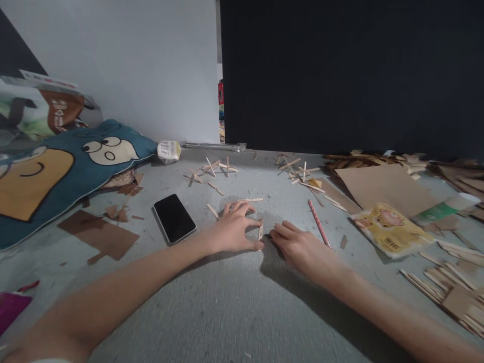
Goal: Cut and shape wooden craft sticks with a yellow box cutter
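My left hand (236,229) rests low over the grey table, its thumb and index finger at the two ends of a short wooden craft stick (260,231). Just right of that stick is my right hand (293,239), fingers curled together; whatever they may pinch is hidden. Beyond my left fingers lies another craft stick (254,199), and one more stick (213,210) pokes out to the left of the hand. A pink pencil (318,222) lies behind my right hand, on its right side.
A black phone (174,218) lies left of my hands, near brown cardboard pieces (100,234) and a blue cushion (113,151). Crossed-stick clusters stand at the back. To the right are a yellow packet (391,229), a cardboard sheet (381,184), a green-and-white tube (446,208) and piled sticks (449,282).
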Tool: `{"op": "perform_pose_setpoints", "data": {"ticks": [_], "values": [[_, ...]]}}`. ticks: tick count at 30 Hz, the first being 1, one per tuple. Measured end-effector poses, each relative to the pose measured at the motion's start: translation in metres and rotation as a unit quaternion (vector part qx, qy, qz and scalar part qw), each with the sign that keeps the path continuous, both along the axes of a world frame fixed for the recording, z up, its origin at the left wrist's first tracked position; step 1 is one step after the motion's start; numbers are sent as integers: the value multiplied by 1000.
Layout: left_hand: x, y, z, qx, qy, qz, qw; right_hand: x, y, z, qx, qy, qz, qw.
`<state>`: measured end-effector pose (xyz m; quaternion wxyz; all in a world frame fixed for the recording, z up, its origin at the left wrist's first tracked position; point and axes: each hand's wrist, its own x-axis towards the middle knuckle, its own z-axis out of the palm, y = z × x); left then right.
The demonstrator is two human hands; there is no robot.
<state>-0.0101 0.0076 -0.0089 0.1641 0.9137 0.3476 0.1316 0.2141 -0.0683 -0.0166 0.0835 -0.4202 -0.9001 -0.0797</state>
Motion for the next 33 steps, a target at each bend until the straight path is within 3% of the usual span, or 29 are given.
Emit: {"op": "perform_pose_setpoints", "data": {"ticks": [10, 33], "values": [[-3, 0, -7, -37, -20, -2, 999, 7, -1, -11, 77, 32, 6, 996], [0, -4, -4, -29, -9, 10, 999, 1, 3, -13, 46, 26, 5, 999]]}}
